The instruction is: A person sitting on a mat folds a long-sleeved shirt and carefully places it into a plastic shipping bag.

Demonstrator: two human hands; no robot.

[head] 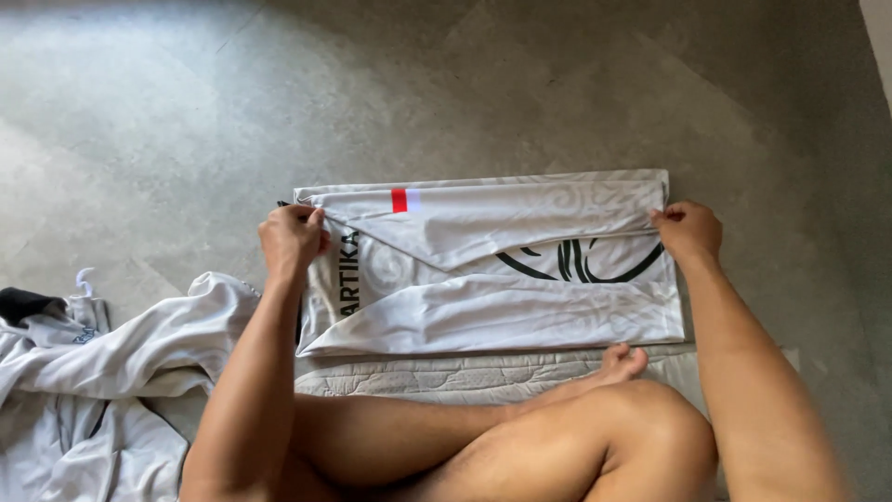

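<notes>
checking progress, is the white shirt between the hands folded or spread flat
Folded: the white shirt lies as a narrow band, its long edges turned in, with left hand and right hand pinching its ends.

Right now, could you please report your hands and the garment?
Left hand and right hand pinch folded white printed jersey edges. Jersey flat on grey floor. Crumpled white clothes left.

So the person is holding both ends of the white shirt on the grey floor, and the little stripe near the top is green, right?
Not quite. The head view shows the stripe is red, not green. The rest is right: the left hand and right hand each pinch an end of the white shirt, which lies on the grey floor.
</notes>
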